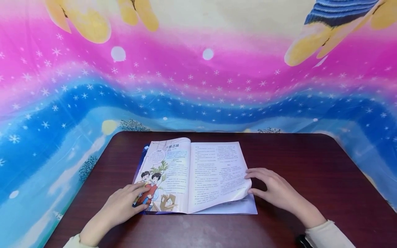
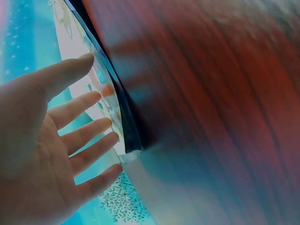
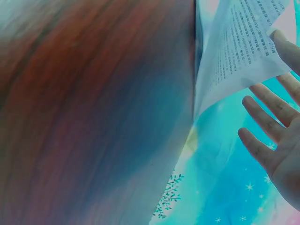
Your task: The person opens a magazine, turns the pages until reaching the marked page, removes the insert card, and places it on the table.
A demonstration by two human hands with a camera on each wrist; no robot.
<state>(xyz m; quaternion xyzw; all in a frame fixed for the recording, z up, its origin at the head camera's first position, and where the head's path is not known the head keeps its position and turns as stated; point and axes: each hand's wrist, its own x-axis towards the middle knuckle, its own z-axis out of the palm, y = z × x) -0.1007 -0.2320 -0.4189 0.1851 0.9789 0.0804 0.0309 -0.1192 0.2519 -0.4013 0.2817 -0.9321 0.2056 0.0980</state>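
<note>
Pinching a page, right hand sits lower right — left hand, lower left, rests spread fingers on the magazine.

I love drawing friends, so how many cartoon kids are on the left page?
2. One cartoon kid is at the left; the other kid is close beside, nearer the fold. The left hand could hide more.
</note>
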